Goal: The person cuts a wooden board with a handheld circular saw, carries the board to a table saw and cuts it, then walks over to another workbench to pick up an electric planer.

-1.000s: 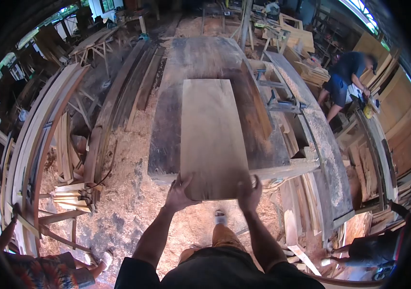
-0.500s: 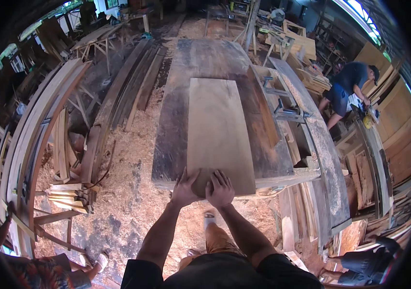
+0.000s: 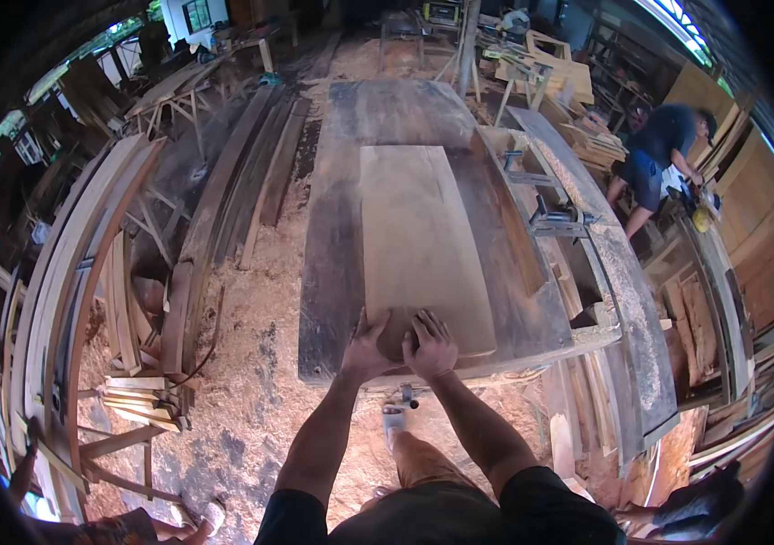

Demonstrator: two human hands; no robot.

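Note:
A wide, flat wooden board [image 3: 420,236] lies lengthwise on a dark wooden workbench top [image 3: 332,272]. Its near end rests just inside the bench's front edge. At that end's left corner my left hand [image 3: 369,351] presses with the fingers stretched out and the thumb pointing inward. Close beside it, my right hand [image 3: 430,346] lies on the near end, fingers extended forward over the wood. Both hands are open, touching the board without wrapping round it. My palms hide part of the near edge.
Clamps [image 3: 559,220] sit on a frame along the bench's right side, next to a shavings-covered plank [image 3: 623,300]. Long boards [image 3: 60,300] are stacked at left. A co-worker [image 3: 664,159] bends over timber at right; other people show at the bottom corners. Shavings cover the floor [image 3: 251,336].
The board has slid forward on the bench; its near end, which overhung the front edge, now lies on the top. Both hands moved with it. My view has shifted slightly.

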